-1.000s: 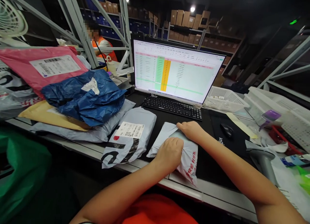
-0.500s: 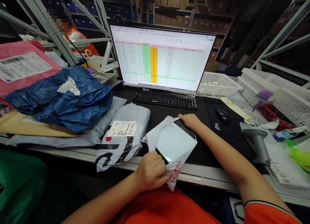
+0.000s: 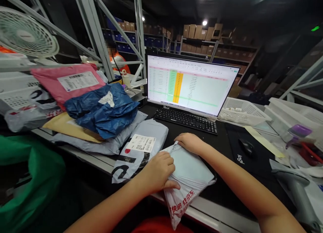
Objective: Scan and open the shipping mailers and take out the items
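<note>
A pale plastic mailing bag with red printing lies in front of me at the table's front edge, wrapped around something flat and square-cornered. My left hand is closed on its left side, the thumb stretched across the plastic. At the far corner, my right hand curls its fingers over the bag's upper edge; the fingertips are partly hidden. Touching the bag's left side is a grey parcel with a white label and black lettering. What is inside the bag cannot be made out.
A blue parcel, a pink one and a yellow envelope are piled at left. Behind stand a monitor and keyboard. To the right are a mouse, scanner and white baskets.
The plastic now covers the black parts that showed beside the pale square half a second ago. My right hand has shifted toward the bag's far left corner. The view has turned left and up.
</note>
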A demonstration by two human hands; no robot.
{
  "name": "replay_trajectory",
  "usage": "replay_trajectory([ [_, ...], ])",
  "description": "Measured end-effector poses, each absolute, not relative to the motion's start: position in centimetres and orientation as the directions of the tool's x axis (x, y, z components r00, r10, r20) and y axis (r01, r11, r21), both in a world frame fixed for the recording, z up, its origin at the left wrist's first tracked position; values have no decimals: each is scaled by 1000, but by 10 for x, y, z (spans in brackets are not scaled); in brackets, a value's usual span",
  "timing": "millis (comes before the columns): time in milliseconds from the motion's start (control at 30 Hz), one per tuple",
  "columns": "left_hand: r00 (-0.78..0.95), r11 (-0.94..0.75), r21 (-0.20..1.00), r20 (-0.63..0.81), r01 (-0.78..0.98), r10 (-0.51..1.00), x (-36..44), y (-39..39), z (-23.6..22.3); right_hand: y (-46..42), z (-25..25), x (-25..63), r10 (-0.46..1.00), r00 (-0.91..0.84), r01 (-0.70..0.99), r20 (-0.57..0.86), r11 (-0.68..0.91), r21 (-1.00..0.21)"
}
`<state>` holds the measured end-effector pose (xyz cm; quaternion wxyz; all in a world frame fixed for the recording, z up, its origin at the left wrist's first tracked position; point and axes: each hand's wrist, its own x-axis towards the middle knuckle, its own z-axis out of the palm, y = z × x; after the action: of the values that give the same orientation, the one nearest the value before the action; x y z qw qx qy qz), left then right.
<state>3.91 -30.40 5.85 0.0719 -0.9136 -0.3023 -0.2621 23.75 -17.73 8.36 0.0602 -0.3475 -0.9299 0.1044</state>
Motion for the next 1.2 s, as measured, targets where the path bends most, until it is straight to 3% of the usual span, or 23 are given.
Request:
replay_trajectory([
  [167, 571, -790, 31, 673, 613, 470, 34, -320, 45, -152, 76, 252, 711, -703, 679, 35, 684, -267],
  [367, 575, -850, 75, 706, 522, 415, 29, -339, 37, -129, 55, 301, 817, -576, 771, -29, 531, -351],
  [467, 512, -817, 219, 685, 533, 518, 32, -338, 35, -144, 45, 311, 838, -542, 774, -65, 468, -426],
  [600, 279, -584, 470, 569, 662, 774, 43, -335, 43, -178, 61, 325, 897, -443, 746, 11, 375, -550],
  [733, 135, -383, 459, 486, 802, 864, 54, -325, 41, -215, 72, 328, 880, -447, 664, -161, 206, -719],
  [867, 127, -353, 420, 478, 836, 869, 57, -313, 27, -241, 59, 312, 811, -502, 529, -300, 13, -848],
  [1033, 145, -359, 453, 441, 816, 886, 54, -312, 31, -254, 63, 311, 846, -462, 341, -267, -109, -934],
  [1200, 152, -362, 638, 361, 679, 920, 56, -311, 57, -273, 84, 342, 862, -478, 159, -168, -103, -982],
])
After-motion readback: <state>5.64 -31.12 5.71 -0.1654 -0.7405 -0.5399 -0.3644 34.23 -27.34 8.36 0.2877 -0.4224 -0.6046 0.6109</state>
